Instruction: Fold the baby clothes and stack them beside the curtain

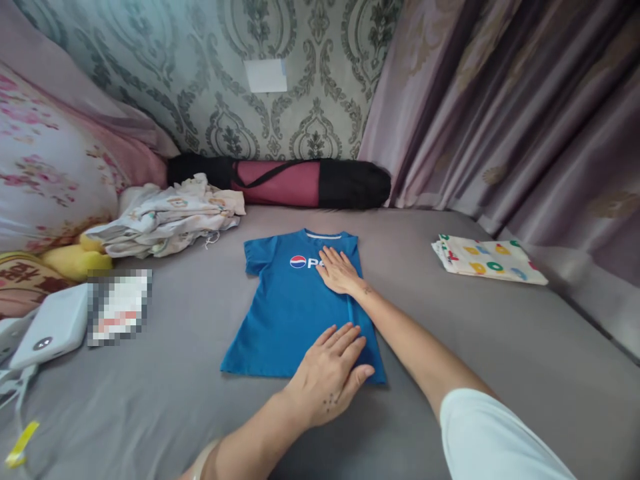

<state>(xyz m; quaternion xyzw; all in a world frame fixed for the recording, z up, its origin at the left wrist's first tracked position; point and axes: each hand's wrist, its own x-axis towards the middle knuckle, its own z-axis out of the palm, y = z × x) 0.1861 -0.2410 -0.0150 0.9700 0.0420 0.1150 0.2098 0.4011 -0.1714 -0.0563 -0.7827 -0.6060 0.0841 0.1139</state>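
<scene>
Pressing flat on a blue shirt [295, 307] spread on a grey bed [450, 320], left hand [327, 373] open near the hem, right hand [339, 270] open on the chest, folded cloth [487, 260] well apart.

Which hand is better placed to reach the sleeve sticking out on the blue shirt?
Probably the right hand: it lies flat on the chest of the blue shirt, about level with the sleeve. The left hand rests farther off, down at the hem.
</scene>
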